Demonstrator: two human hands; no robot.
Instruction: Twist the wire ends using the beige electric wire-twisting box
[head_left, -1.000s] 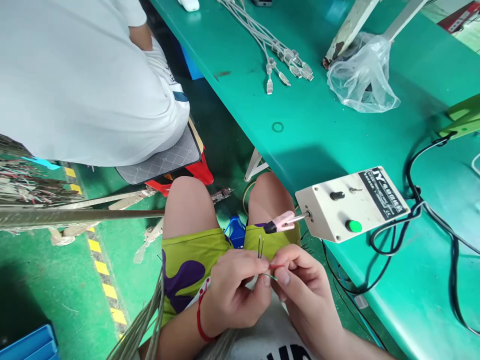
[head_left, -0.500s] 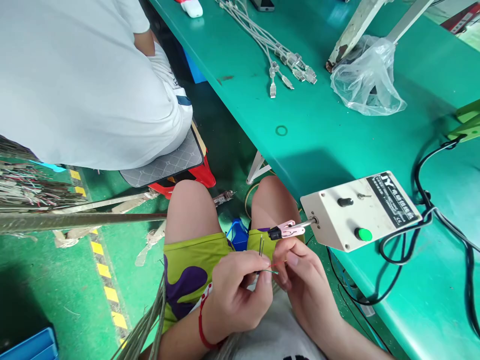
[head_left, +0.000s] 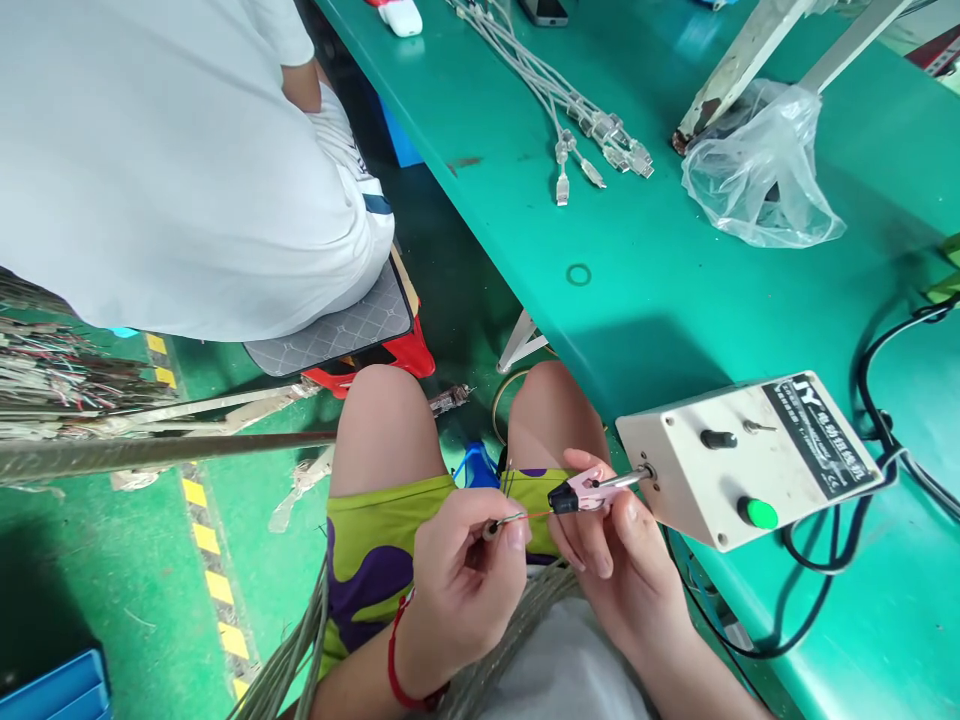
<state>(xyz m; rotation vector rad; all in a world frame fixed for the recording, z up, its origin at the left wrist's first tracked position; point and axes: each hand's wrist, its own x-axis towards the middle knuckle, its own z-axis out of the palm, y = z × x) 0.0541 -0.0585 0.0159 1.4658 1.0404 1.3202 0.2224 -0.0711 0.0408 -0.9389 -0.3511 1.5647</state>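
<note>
My left hand (head_left: 469, 580) is closed in a pinch around the end of a grey cable. Thin wires fan out from that cable end, dark ones pointing up and a red wire (head_left: 534, 516) stretched to the right. The red wire reaches the black tip of a pink clip (head_left: 589, 490), mounted on a metal shaft. My right hand (head_left: 626, 560) is at the clip, thumb below it and fingers behind, closed around its handles. The shaft comes out of a white control box (head_left: 750, 460) with a black knob, a toggle switch and a green button.
White USB cables (head_left: 592, 115) lie on the green table (head_left: 675, 270), near a clear plastic bag (head_left: 765, 170) by a metal leg. Black cords (head_left: 817, 610) loop around the box. At left a person in white (head_left: 187, 170) sits on a stool. Grey cables (head_left: 289, 650) hang by my left arm.
Both hands were together below the clip, handling the wires. Now my right hand is up at the clip, and the red wire runs to its tip. The view has shifted slightly.
</note>
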